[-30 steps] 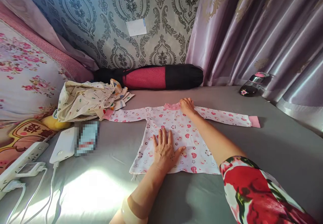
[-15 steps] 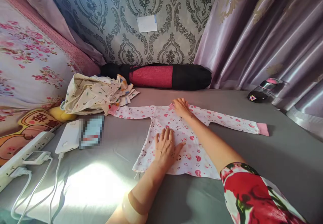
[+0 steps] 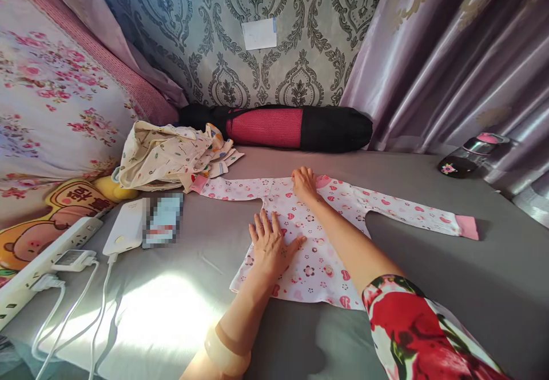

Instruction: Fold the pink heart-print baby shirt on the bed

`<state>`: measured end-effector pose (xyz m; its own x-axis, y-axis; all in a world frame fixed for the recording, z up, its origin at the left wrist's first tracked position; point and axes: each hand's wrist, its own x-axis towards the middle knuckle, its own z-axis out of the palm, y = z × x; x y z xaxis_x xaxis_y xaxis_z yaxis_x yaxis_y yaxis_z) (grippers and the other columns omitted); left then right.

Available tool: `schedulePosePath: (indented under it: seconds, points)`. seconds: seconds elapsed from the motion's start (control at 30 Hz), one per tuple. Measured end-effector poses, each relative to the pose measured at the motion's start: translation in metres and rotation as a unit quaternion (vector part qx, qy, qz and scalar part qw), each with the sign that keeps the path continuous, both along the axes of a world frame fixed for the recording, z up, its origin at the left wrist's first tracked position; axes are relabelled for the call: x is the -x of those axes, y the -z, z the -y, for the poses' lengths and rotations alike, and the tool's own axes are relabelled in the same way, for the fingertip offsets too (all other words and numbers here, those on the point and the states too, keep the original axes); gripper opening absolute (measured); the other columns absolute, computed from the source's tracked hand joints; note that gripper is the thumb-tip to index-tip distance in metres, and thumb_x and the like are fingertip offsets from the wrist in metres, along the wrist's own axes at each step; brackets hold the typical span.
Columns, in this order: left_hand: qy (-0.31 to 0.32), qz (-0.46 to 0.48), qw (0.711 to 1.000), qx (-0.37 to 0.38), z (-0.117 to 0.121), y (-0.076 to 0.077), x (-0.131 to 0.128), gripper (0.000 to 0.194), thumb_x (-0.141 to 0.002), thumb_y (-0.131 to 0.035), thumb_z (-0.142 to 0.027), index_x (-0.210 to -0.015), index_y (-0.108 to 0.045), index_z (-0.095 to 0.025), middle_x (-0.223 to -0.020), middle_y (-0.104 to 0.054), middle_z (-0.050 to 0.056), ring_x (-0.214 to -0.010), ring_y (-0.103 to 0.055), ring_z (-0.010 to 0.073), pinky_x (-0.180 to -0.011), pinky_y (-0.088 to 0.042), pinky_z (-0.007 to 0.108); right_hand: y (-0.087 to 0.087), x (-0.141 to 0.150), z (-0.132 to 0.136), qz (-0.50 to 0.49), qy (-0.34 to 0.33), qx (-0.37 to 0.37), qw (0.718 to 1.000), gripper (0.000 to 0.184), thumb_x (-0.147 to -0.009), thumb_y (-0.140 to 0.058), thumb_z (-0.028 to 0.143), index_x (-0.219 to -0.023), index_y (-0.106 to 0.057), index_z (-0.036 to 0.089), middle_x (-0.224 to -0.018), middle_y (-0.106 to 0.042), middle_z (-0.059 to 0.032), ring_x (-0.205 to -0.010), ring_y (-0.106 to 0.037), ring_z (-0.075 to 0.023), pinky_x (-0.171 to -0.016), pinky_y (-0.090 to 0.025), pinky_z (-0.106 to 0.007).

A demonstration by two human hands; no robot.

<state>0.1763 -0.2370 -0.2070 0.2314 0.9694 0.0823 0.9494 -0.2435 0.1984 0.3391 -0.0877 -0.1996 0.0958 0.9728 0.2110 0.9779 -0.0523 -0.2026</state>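
A child's long-sleeved shirt, white with pink and red hearts and flowers, lies spread out on the grey sheet. Its cuffs and collar are pink; both sleeves stretch out sideways. My left hand rests flat on the left part of the shirt's body, fingers and thumb spread. Farther up, my right hand is at the shoulder just left of the collar, its fingers bent together over the fabric. The fingertips are partly hidden, but they seem to grip the cloth there.
A heap of cream printed clothes touches the left cuff. Behind lies a black and red rolled bag. On the left are a power strip, cables, a white power bank and a blurred item. A dark bottle lies at right.
My right hand has moved left along the neckline, uncovering the pink collar. My left hand has shifted a little left on the shirt. The view has turned slightly.
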Motion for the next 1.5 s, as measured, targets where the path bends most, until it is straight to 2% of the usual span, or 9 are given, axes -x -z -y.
schedulePosePath:
  seconds: [0.13,0.33,0.5,0.67,0.87,1.1,1.23,1.33,1.5]
  points:
    - [0.002,-0.006,1.0,0.004,-0.001,0.002,-0.001,0.106,-0.083,-0.034,-0.082,-0.151,-0.029,-0.001,-0.157,-0.022,0.032,-0.145,-0.021,0.0489,-0.112,-0.023,0.067,0.01,0.002,0.0,-0.022,0.014,-0.027,0.999,0.034,-0.096,-0.037,0.016,-0.115,-0.064,0.019,-0.125,-0.056,-0.0139,-0.116,-0.045,-0.0293,-0.095,-0.035,-0.039]
    - [0.0,-0.009,1.0,0.016,-0.001,0.001,0.002,0.107,-0.083,-0.031,-0.082,-0.152,-0.028,0.001,-0.158,-0.019,0.032,-0.146,-0.018,0.0487,-0.112,-0.022,0.066,0.005,0.003,0.016,-0.021,0.003,-0.056,0.998,0.043,-0.099,-0.034,0.025,-0.139,-0.049,0.016,-0.15,-0.042,-0.0141,-0.135,-0.033,-0.0271,-0.11,-0.026,-0.041]
    - [0.013,0.001,1.0,0.014,-0.002,0.001,0.004,0.106,-0.085,-0.028,-0.081,-0.151,-0.029,0.001,-0.157,-0.019,0.033,-0.147,-0.017,0.0474,-0.112,-0.022,0.067,0.006,-0.004,0.05,-0.026,0.012,-0.004,1.0,0.053,-0.101,-0.032,0.034,-0.149,-0.036,0.011,-0.16,-0.027,-0.0151,-0.148,-0.015,-0.0276,-0.118,-0.015,-0.046]
    - [0.026,-0.014,1.0,-0.005,0.001,0.0,0.004,0.099,-0.088,-0.028,-0.076,-0.15,-0.031,0.002,-0.158,-0.022,0.031,-0.149,-0.015,0.0443,-0.114,-0.017,0.068,0.004,-0.031,0.094,-0.021,0.028,0.067,0.997,0.061,-0.102,-0.028,0.043,-0.155,-0.026,0.013,-0.165,-0.015,-0.0143,-0.152,-0.006,-0.0282,-0.119,-0.009,-0.052]
    - [0.116,-0.027,0.991,-0.065,0.007,-0.001,0.0,0.076,-0.096,-0.031,-0.062,-0.148,-0.037,-0.007,-0.158,-0.029,0.024,-0.15,-0.018,0.0379,-0.116,-0.018,0.064,-0.004,-0.082,0.125,-0.027,0.161,0.094,0.982,0.07,-0.102,-0.021,0.05,-0.154,-0.025,0.003,-0.162,-0.02,-0.0213,-0.15,-0.014,-0.0314,-0.119,-0.012,-0.049]
    - [0.166,-0.051,0.985,-0.017,0.011,-0.003,-0.004,0.075,-0.096,-0.033,-0.063,-0.151,-0.032,-0.011,-0.159,-0.03,0.019,-0.149,-0.022,0.0342,-0.117,-0.022,0.058,-0.018,-0.104,0.136,-0.068,0.161,0.132,0.976,0.069,-0.099,-0.02,0.056,-0.148,-0.041,0.013,-0.159,-0.031,-0.0171,-0.146,-0.024,-0.0311,-0.114,-0.021,-0.056]
    - [0.154,-0.079,0.985,0.015,0.012,-0.011,-0.007,0.075,-0.097,-0.032,-0.062,-0.152,-0.03,-0.012,-0.16,-0.026,0.019,-0.15,-0.019,0.0344,-0.117,-0.022,0.058,-0.035,-0.121,0.134,-0.148,0.18,0.14,0.962,0.066,-0.098,-0.021,0.059,-0.128,-0.064,0.018,-0.142,-0.054,-0.0171,-0.131,-0.046,-0.0329,-0.107,-0.033,-0.05]
    - [0.171,-0.115,0.978,0.028,0.012,-0.023,-0.01,0.073,-0.097,-0.032,-0.061,-0.152,-0.031,-0.014,-0.159,-0.029,0.02,-0.149,-0.023,0.0353,-0.113,-0.027,0.058,-0.039,-0.145,0.139,-0.249,0.207,0.095,0.941,0.052,-0.094,-0.038,0.054,-0.095,-0.074,0.017,-0.105,-0.072,-0.0134,-0.102,-0.062,-0.0281,-0.088,-0.044,-0.037]
    - [0.216,-0.156,0.962,0.049,0.004,-0.044,-0.015,0.062,-0.097,-0.036,-0.058,-0.151,-0.036,-0.028,-0.148,-0.046,0.018,-0.138,-0.04,0.0357,-0.1,-0.043,0.052,-0.03,-0.182,0.155,-0.288,0.259,0.002,0.922,0.033,-0.087,-0.049,0.041,-0.069,-0.064,0.019,-0.059,-0.057,0.004,-0.066,-0.054,-0.015,-0.061,-0.039,-0.023]
